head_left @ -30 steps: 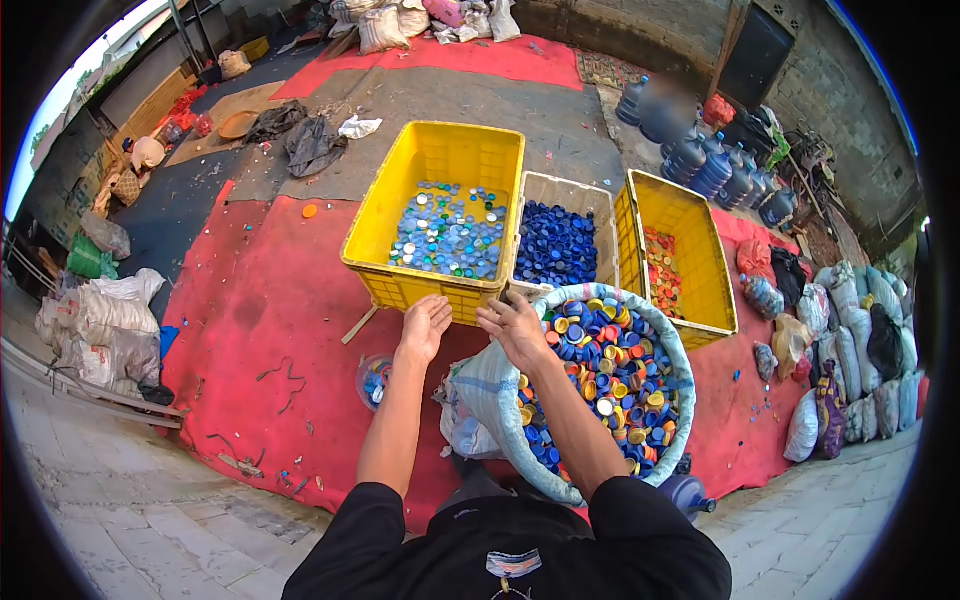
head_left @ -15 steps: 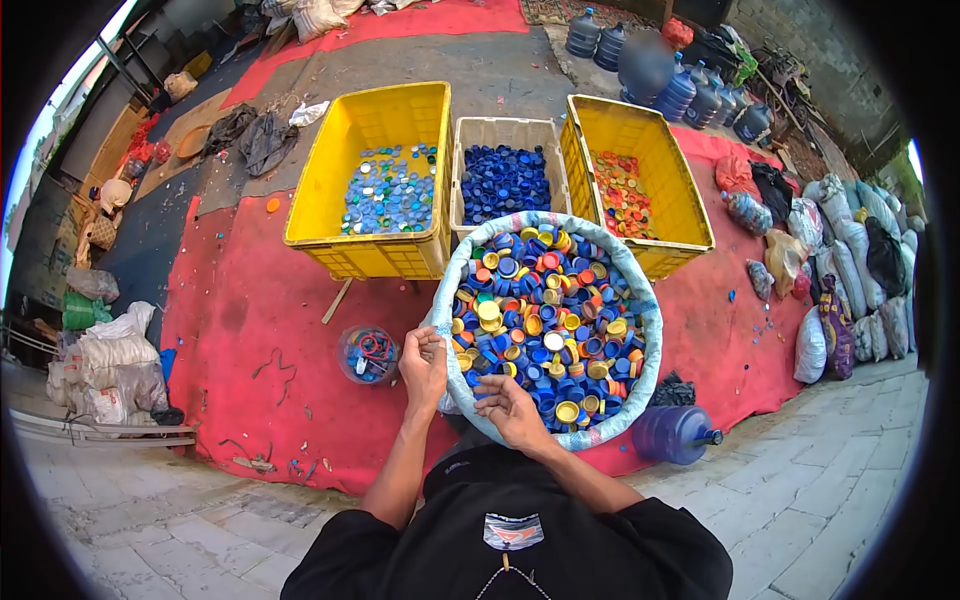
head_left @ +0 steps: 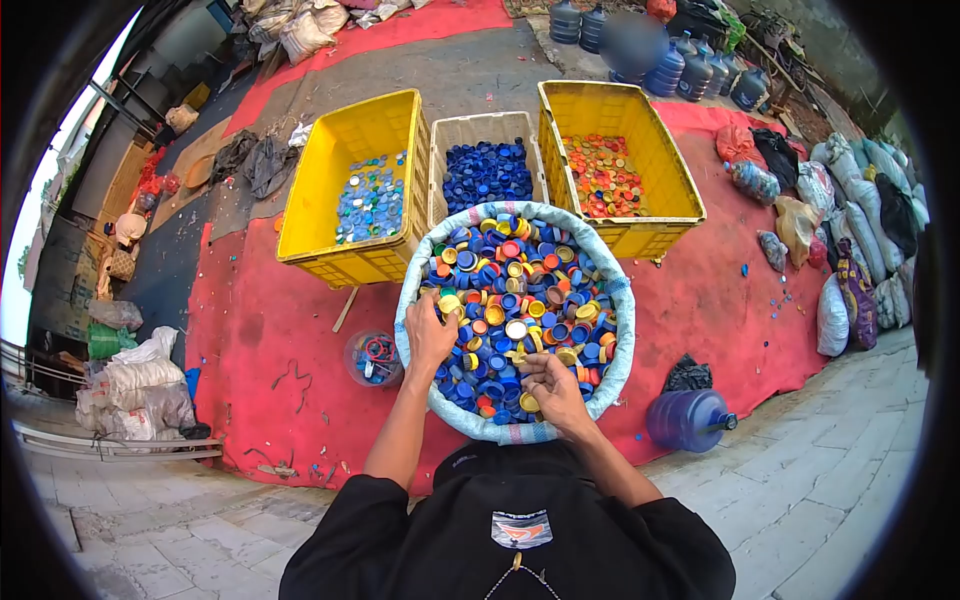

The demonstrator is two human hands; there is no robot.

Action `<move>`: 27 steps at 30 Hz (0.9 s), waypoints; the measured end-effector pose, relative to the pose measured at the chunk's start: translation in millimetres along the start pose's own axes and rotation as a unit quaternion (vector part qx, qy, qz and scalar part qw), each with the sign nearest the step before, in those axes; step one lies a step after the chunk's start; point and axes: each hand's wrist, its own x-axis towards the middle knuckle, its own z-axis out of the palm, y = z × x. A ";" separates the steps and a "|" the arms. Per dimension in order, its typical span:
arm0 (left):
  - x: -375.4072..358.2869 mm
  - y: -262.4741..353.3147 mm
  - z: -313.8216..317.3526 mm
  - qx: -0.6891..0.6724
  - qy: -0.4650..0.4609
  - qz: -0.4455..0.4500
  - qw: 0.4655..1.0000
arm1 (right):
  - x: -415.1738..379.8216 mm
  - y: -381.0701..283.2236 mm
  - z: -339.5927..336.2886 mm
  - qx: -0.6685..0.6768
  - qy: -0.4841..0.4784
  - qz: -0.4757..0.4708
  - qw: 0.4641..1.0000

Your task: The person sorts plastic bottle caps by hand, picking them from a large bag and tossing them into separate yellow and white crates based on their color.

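Caps (head_left: 545, 270) heaped between nine and five o'clock

Sack (head_left: 622, 310) rim makes the dial, twelve farthest from the wearer. Left hand (head_left: 432, 335) reaches over it at nine, right hand (head_left: 555, 392) at five, both over the caps. Being round, these offer no long axis. One white cap (head_left: 516, 330) lies between the hands: about three o'clock from the left fingers, eleven from the right ones, and the right hand is nearer.

Left fingers curl downward, partly closed, beside a yellow cap; right fingers bend loosely, with a yellow piece (head_left: 518, 355) at their tips. Whether either hand grips anything, I cannot tell.

Beyond the sack stand a yellow bin (head_left: 345, 265) at ten, a white bin (head_left: 437, 190) near twelve and another yellow bin (head_left: 640, 240) at one.

Half a second earlier, the left hand is at the rim near eight and the right near seven; now both reach farther in.
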 end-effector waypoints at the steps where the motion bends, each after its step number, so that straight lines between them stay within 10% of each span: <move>1: 1.3 2.7 2.4 0.013 -0.008 -0.007 1.000 | -3.2 -2.3 -4.3 0.006 -0.001 0.018 1.000; 10: 12.0 1.7 14.3 0.077 -0.012 -0.021 0.997 | -2.9 6.9 -11.9 -0.033 0.021 -0.018 0.999; 14: 15.3 4.2 -0.3 -0.184 -0.029 -0.129 0.974 | 6.0 2.7 -5.2 -0.079 0.013 -0.041 0.996; 21: -14.7 15.5 -76.4 -0.771 -0.140 -0.288 0.551 | 37.0 -18.4 25.4 -0.212 -0.004 -0.045 0.976; 27: -53.1 -8.5 -83.6 -0.814 -0.090 -0.323 0.474 | 92.3 -12.8 65.3 -0.389 0.046 -0.235 0.890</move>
